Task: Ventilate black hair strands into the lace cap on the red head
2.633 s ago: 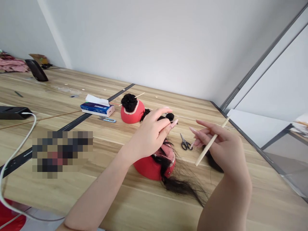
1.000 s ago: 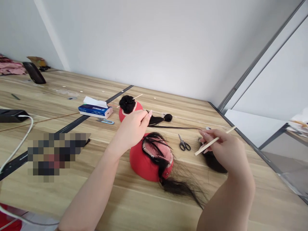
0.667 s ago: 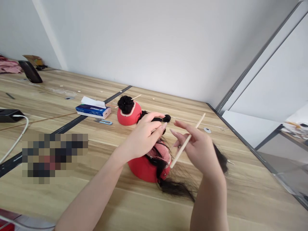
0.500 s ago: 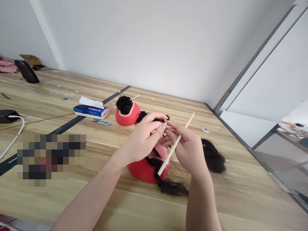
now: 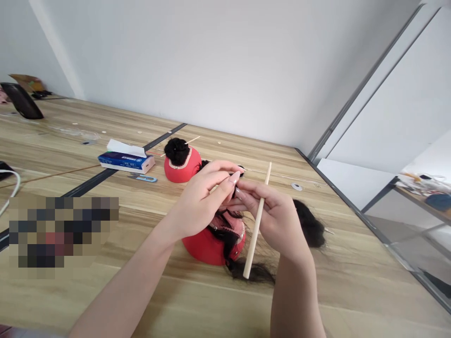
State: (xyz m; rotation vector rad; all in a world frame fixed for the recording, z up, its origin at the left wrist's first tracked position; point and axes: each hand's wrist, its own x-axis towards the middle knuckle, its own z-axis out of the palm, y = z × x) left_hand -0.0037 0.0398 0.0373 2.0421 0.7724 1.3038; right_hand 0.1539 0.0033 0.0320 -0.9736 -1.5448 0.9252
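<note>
While gripped, wooden stick point(image 5: 257, 220) near-upright.

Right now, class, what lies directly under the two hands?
Under the left hand and right hand sits a red dome draped with black hair. The hands cover its top, so how the hair is fixed there cannot be seen.

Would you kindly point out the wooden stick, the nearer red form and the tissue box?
wooden stick point(image 5: 254, 234), head view, on the lower shaft below the right hand.
nearer red form point(image 5: 202, 244), head view, on its red side.
tissue box point(image 5: 123, 161), head view, on its blue side.
</note>
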